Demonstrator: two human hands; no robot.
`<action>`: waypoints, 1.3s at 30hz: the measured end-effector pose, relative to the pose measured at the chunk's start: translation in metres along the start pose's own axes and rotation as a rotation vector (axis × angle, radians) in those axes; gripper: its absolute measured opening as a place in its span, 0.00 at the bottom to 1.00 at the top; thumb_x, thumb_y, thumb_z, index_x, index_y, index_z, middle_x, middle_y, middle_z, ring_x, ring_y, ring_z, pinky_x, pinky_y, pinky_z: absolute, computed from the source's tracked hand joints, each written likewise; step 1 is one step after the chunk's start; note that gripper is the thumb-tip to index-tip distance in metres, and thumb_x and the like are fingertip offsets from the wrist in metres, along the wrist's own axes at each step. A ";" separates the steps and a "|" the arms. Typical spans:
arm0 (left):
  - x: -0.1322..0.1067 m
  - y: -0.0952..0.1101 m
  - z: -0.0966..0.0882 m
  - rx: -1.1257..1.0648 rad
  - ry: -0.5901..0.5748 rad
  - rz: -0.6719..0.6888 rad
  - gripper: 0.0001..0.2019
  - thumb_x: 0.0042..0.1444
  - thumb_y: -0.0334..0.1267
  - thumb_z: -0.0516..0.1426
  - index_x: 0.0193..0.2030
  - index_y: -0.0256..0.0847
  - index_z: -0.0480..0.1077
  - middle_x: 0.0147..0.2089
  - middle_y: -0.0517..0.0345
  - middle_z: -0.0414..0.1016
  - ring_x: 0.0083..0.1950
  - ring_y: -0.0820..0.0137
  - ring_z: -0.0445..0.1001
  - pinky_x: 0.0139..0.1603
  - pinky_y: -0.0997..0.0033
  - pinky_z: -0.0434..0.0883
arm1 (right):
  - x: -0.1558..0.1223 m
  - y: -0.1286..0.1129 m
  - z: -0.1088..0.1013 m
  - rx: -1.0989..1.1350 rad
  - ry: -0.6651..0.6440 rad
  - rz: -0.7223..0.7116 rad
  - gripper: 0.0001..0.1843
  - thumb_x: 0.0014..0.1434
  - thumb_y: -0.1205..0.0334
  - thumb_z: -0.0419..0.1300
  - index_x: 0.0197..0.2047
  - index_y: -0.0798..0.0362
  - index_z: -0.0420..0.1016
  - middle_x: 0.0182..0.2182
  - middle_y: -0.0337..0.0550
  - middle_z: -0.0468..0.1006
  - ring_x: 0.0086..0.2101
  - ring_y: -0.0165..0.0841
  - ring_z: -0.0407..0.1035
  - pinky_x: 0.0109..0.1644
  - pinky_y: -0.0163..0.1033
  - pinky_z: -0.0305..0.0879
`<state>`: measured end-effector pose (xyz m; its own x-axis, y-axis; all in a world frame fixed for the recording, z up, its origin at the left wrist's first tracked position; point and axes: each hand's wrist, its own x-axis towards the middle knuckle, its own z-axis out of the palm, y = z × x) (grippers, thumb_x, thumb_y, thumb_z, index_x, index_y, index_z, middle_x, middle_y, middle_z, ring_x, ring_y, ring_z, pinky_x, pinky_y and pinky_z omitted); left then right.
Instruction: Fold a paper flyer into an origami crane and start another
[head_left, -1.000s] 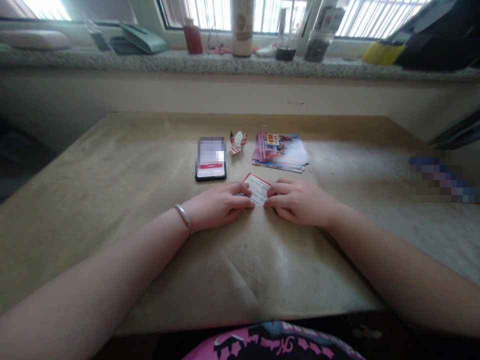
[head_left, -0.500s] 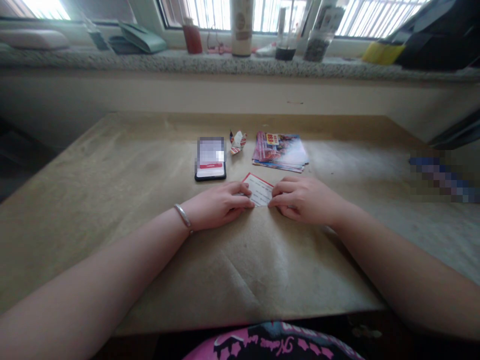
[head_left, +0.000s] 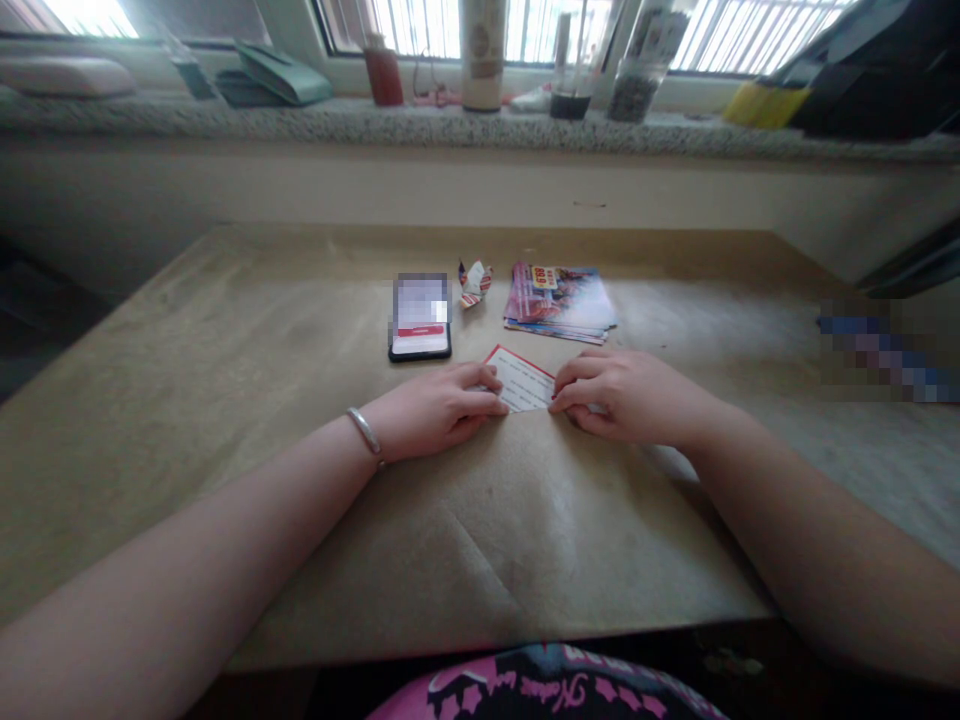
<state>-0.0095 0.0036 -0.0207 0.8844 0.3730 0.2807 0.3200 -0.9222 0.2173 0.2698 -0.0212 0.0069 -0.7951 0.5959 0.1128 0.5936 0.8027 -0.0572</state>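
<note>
A small sheet of printed paper (head_left: 521, 382), white with a red edge, lies folded on the table between my hands. Its near edge is a straight crease. My left hand (head_left: 457, 402), a silver bangle at its wrist, has its fingers closed on the paper's left corner and holds it down. At the right corner, the fingertips of my right hand (head_left: 611, 395) pinch the paper near the crease. The outer corners of the sheet are hidden under my fingers.
Behind the paper lie a phone (head_left: 420, 318) with a lit screen, a folded paper piece (head_left: 475, 284) and a stack of colourful flyers (head_left: 559, 303). The tan table (head_left: 300, 290) meets a wall below a stone windowsill (head_left: 420, 122) holding bottles and cases.
My right hand has slid a little to the right along the paper's near edge, so more of the print shows. My left hand has stayed in place.
</note>
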 end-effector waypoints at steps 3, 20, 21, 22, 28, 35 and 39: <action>0.000 0.000 0.000 -0.001 -0.001 -0.001 0.12 0.64 0.33 0.50 0.48 0.42 0.74 0.53 0.47 0.71 0.59 0.62 0.68 0.58 0.60 0.70 | 0.000 -0.001 -0.001 0.007 -0.003 0.010 0.14 0.57 0.67 0.54 0.41 0.46 0.80 0.42 0.41 0.79 0.40 0.34 0.72 0.45 0.40 0.65; 0.000 -0.001 0.000 -0.016 -0.024 -0.012 0.13 0.64 0.34 0.50 0.49 0.43 0.73 0.54 0.47 0.70 0.60 0.62 0.67 0.58 0.60 0.69 | -0.008 0.003 -0.006 -0.033 -0.030 0.096 0.13 0.55 0.68 0.56 0.36 0.46 0.81 0.41 0.38 0.80 0.35 0.31 0.73 0.34 0.35 0.61; 0.000 -0.001 0.001 -0.017 -0.023 -0.012 0.13 0.64 0.34 0.50 0.49 0.43 0.73 0.54 0.47 0.70 0.60 0.62 0.67 0.58 0.59 0.69 | -0.009 0.004 -0.006 -0.027 -0.031 0.107 0.13 0.55 0.67 0.56 0.35 0.45 0.81 0.41 0.37 0.80 0.35 0.31 0.73 0.34 0.35 0.60; 0.000 -0.001 0.001 -0.018 -0.024 -0.011 0.13 0.64 0.34 0.50 0.49 0.43 0.73 0.54 0.47 0.70 0.60 0.62 0.67 0.58 0.59 0.69 | -0.010 0.005 -0.006 -0.022 -0.030 0.117 0.12 0.55 0.67 0.56 0.35 0.45 0.81 0.41 0.36 0.80 0.35 0.31 0.73 0.33 0.35 0.60; 0.000 -0.002 0.001 -0.015 -0.022 -0.012 0.13 0.64 0.34 0.50 0.49 0.42 0.74 0.54 0.47 0.70 0.59 0.62 0.68 0.58 0.59 0.70 | -0.016 0.012 -0.006 -0.014 -0.028 0.146 0.13 0.54 0.67 0.57 0.36 0.43 0.82 0.39 0.35 0.81 0.33 0.28 0.73 0.32 0.34 0.59; 0.000 -0.001 0.000 -0.008 -0.022 -0.012 0.13 0.64 0.34 0.50 0.49 0.43 0.74 0.54 0.47 0.71 0.59 0.62 0.68 0.57 0.59 0.70 | -0.019 0.015 -0.008 -0.033 -0.050 0.159 0.13 0.54 0.66 0.57 0.36 0.42 0.82 0.39 0.34 0.82 0.34 0.29 0.74 0.33 0.34 0.61; 0.000 -0.001 0.000 -0.011 -0.023 -0.008 0.13 0.64 0.34 0.50 0.49 0.42 0.74 0.54 0.47 0.71 0.59 0.62 0.68 0.57 0.59 0.70 | -0.021 0.017 -0.009 -0.039 -0.037 0.150 0.13 0.54 0.67 0.58 0.35 0.42 0.82 0.39 0.34 0.82 0.34 0.29 0.74 0.33 0.34 0.61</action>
<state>-0.0097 0.0048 -0.0209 0.8893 0.3781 0.2574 0.3238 -0.9178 0.2297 0.2971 -0.0204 0.0121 -0.7004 0.7104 0.0688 0.7102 0.7033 -0.0319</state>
